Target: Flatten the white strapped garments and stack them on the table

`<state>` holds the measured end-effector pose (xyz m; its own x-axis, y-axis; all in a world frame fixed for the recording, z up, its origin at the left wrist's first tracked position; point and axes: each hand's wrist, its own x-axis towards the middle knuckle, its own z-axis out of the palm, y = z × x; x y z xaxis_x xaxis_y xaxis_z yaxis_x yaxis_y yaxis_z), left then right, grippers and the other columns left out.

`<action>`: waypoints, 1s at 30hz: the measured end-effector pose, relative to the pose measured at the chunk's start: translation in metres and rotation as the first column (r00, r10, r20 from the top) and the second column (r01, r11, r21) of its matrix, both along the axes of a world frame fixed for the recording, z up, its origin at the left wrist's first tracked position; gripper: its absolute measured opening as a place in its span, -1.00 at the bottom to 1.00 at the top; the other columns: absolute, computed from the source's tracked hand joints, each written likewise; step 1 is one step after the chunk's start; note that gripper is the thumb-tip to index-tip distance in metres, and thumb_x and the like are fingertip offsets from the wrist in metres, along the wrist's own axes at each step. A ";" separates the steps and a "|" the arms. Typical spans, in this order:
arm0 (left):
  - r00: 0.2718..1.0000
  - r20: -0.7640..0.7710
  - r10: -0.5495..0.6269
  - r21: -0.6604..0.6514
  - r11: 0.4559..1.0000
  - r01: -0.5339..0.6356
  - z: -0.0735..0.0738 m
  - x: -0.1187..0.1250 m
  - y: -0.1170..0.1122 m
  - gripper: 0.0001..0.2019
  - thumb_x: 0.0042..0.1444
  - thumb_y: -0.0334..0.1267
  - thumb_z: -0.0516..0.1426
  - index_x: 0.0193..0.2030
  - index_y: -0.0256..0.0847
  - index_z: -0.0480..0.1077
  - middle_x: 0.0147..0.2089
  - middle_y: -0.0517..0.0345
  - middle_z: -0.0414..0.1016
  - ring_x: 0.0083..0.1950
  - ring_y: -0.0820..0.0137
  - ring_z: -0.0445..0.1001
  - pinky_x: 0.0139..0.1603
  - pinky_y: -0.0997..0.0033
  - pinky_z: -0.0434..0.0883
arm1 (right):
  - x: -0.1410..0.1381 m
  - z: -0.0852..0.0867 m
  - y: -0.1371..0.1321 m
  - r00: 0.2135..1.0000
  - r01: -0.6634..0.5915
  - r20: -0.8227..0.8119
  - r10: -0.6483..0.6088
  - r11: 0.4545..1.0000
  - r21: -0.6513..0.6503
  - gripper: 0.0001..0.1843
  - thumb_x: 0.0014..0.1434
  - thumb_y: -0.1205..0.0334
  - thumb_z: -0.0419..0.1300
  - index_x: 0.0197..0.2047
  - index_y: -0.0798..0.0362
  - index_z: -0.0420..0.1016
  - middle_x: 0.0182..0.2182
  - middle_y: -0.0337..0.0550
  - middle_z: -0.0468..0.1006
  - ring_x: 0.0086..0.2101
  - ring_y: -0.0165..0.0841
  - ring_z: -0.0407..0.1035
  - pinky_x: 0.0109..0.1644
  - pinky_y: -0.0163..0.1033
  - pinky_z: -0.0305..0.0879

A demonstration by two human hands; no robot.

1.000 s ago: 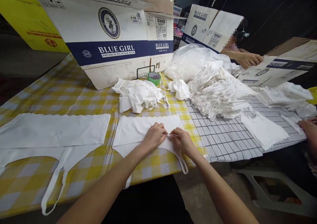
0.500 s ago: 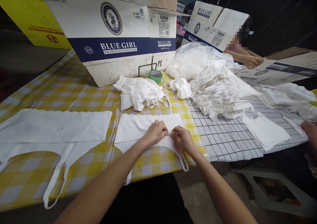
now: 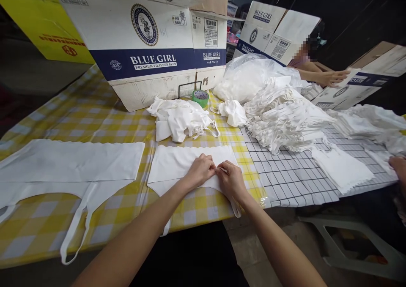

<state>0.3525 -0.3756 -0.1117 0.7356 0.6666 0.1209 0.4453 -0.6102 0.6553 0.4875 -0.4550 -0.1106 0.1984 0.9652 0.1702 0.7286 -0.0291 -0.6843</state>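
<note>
A white camisole top (image 3: 177, 162) with thin straps lies flat before me on the yellow checked tablecloth (image 3: 104, 126), its straps toward the front edge. My left hand (image 3: 202, 168) is closed, pinching the fabric near the top's right part. Close against it, my right hand (image 3: 231, 178) pinches the same spot, fingertips together. What exactly lies between the fingertips is hidden. To the left another white camisole top (image 3: 72, 160) is spread flat, one strap hanging over the table edge.
Behind stand a large beer carton (image 3: 152, 63), green tape in a dispenser (image 3: 200, 97) and a crumpled white garment pile (image 3: 180, 118). Stacked white garments (image 3: 285, 118) sit at right. A person's hand (image 3: 336, 77) touches a farther carton (image 3: 345, 92); another person's hand (image 3: 398, 168) rests at far right.
My hands have drawn closer together at the fabric, the right one shifting slightly left. At the back right, the other person's arm has reached farther right and the carton there has tilted up.
</note>
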 end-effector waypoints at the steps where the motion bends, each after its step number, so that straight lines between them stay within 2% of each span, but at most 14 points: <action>1: 1.000 0.001 0.006 0.008 1.000 -0.006 0.000 0.000 -0.001 -0.84 0.07 -0.24 0.10 -0.44 -0.19 0.47 -0.33 0.14 0.42 -0.18 0.34 0.30 -0.17 0.37 0.27 | -0.001 0.000 -0.001 0.999 0.015 -0.039 -0.015 1.000 0.003 -0.81 0.11 0.24 0.05 -0.45 0.06 0.44 -0.46 -0.19 0.44 -0.43 -0.40 0.27 -0.32 -0.31 0.14; 3: 1.000 -0.009 0.012 0.018 1.000 -0.012 -0.001 0.000 -0.002 -0.86 0.06 -0.25 0.11 -0.43 -0.19 0.47 -0.33 0.13 0.42 -0.18 0.33 0.29 -0.16 0.35 0.27 | -0.002 0.003 -0.005 0.988 0.051 -0.142 -0.053 0.999 -0.019 -0.79 0.11 0.18 0.06 -0.42 0.08 0.45 -0.49 -0.20 0.44 -0.45 -0.41 0.25 -0.35 -0.31 0.14; 5: 1.000 -0.023 -0.005 0.026 1.000 0.005 0.001 -0.002 -0.003 -0.89 0.03 -0.26 0.13 -0.40 -0.19 0.47 -0.30 0.13 0.40 -0.17 0.32 0.28 -0.14 0.34 0.27 | 0.001 0.010 -0.013 0.954 0.059 -0.286 -0.088 0.992 -0.110 -0.75 0.09 0.09 0.10 -0.34 0.10 0.46 -0.59 -0.27 0.36 -0.54 -0.44 0.17 -0.44 -0.33 0.10; 9: 0.991 -0.002 -0.136 -0.024 0.990 0.136 0.009 -0.019 -0.004 -0.79 -0.01 -0.17 0.16 -0.22 -0.15 0.46 -0.14 0.11 0.36 -0.07 0.29 0.27 -0.05 0.30 0.27 | 0.014 0.032 -0.048 0.803 -0.040 -0.581 -0.133 0.960 -0.276 -0.50 0.07 -0.03 0.13 0.02 0.09 0.34 -0.67 -0.39 0.19 -0.63 -0.49 0.07 -0.52 -0.35 0.05; 11: 0.978 0.014 -0.209 -0.073 0.975 0.210 0.013 -0.030 -0.005 -0.72 0.03 -0.14 0.14 -0.10 -0.12 0.44 -0.03 0.09 0.33 0.01 0.27 0.25 0.02 0.29 0.24 | 0.019 0.040 -0.074 0.759 -0.012 -0.627 -0.174 0.960 -0.281 -0.46 0.08 -0.05 0.13 0.05 0.09 0.32 -0.65 -0.36 0.21 -0.60 -0.46 0.13 -0.48 -0.32 0.11; 13: 0.967 0.018 -0.256 -0.096 0.962 0.257 0.013 -0.038 -0.007 -0.65 0.06 -0.14 0.11 0.00 -0.11 0.39 0.07 0.07 0.30 0.09 0.25 0.22 0.10 0.27 0.20 | 0.019 0.040 -0.102 0.750 0.082 -0.618 -0.235 0.961 -0.265 -0.49 0.08 -0.06 0.13 0.02 0.08 0.36 -0.65 -0.32 0.24 -0.56 -0.42 0.19 -0.40 -0.27 0.18; 15: 0.960 0.011 -0.280 -0.096 0.955 0.280 0.010 -0.044 -0.009 -0.59 0.08 -0.14 0.10 0.10 -0.11 0.31 0.16 0.04 0.24 0.17 0.23 0.18 0.17 0.23 0.14 | 0.015 0.033 -0.128 0.733 0.194 -0.604 -0.312 0.948 -0.254 -0.50 0.06 -0.04 0.16 0.01 0.05 0.38 -0.63 -0.27 0.32 -0.48 -0.35 0.28 -0.27 -0.21 0.25; 17: 0.954 -0.009 -0.300 -0.095 0.950 0.298 0.007 -0.047 -0.012 -0.53 0.09 -0.13 0.09 0.17 -0.11 0.23 0.24 0.03 0.17 0.25 0.22 0.09 0.26 0.16 0.01 | 0.008 0.021 -0.149 0.692 0.262 -0.619 -0.371 0.928 -0.263 -0.50 0.04 -0.01 0.20 0.04 0.01 0.36 -0.48 -0.17 0.47 -0.31 -0.25 0.37 -0.10 -0.14 0.25; 19: 0.950 -0.044 -0.309 -0.117 0.946 0.302 0.006 -0.050 -0.016 -0.49 0.12 -0.11 0.06 0.22 -0.09 0.15 0.30 0.04 0.09 0.32 0.22 -0.02 0.31 0.10 -0.14 | -0.001 0.006 -0.165 0.632 0.291 -0.658 -0.409 0.912 -0.288 -0.49 0.03 0.03 0.22 0.06 -0.04 0.34 -0.23 -0.09 0.52 -0.11 -0.19 0.35 0.03 -0.12 0.20; 21: 0.954 -0.068 -0.293 -0.154 0.947 0.280 0.010 -0.055 -0.020 -0.46 0.15 -0.11 0.03 0.26 -0.08 0.05 0.33 0.06 0.03 0.35 0.26 -0.08 0.32 0.09 -0.20 | -0.008 -0.010 -0.178 0.563 0.332 -0.692 -0.452 0.890 -0.311 -0.49 0.02 0.04 0.23 0.06 -0.07 0.33 -0.07 -0.09 0.47 0.01 -0.17 0.27 0.09 -0.10 0.16; 24: 0.978 -0.056 -0.200 -0.193 0.963 0.186 0.025 -0.071 -0.030 -0.46 0.17 -0.13 0.00 0.29 -0.04 -0.01 0.34 0.11 0.02 0.34 0.31 -0.05 0.32 0.15 -0.12 | -0.020 -0.039 -0.189 0.464 0.380 -0.695 -0.549 0.832 -0.404 -0.53 -0.04 0.03 0.27 -0.03 -0.05 0.41 -0.11 -0.08 0.50 0.01 -0.13 0.28 0.08 -0.07 0.19; 25: 0.989 -0.034 -0.144 -0.196 0.971 0.135 0.031 -0.079 -0.036 -0.48 0.17 -0.13 -0.01 0.27 -0.03 0.02 0.32 0.12 0.05 0.33 0.30 -0.02 0.31 0.16 -0.08 | -0.026 -0.048 -0.191 0.450 0.344 -0.693 -0.563 0.825 -0.448 -0.56 -0.07 0.04 0.29 -0.08 -0.03 0.45 -0.16 -0.07 0.52 -0.02 -0.12 0.30 0.06 -0.06 0.20; 27: 0.999 0.040 0.000 -0.217 0.976 0.009 0.043 -0.097 -0.050 -0.55 0.17 -0.13 -0.02 0.22 -0.04 0.14 0.26 0.12 0.19 0.26 0.29 0.12 0.26 0.20 0.06 | -0.044 -0.063 -0.189 0.454 0.174 -0.723 -0.520 0.848 -0.501 -0.61 -0.09 0.06 0.31 -0.17 0.01 0.51 -0.22 -0.06 0.54 -0.07 -0.11 0.34 0.06 -0.05 0.19; 30: 0.982 0.132 0.138 -0.361 0.929 -0.082 0.054 -0.126 -0.082 -0.67 0.16 -0.12 -0.02 0.02 -0.12 0.36 0.01 0.09 0.43 0.02 0.31 0.37 0.04 0.33 0.30 | -0.087 -0.070 -0.171 0.460 -0.109 -0.829 -0.319 0.906 -0.409 -0.59 -0.07 0.12 0.30 -0.10 0.01 0.50 -0.09 -0.09 0.49 -0.01 -0.17 0.30 0.12 -0.09 0.10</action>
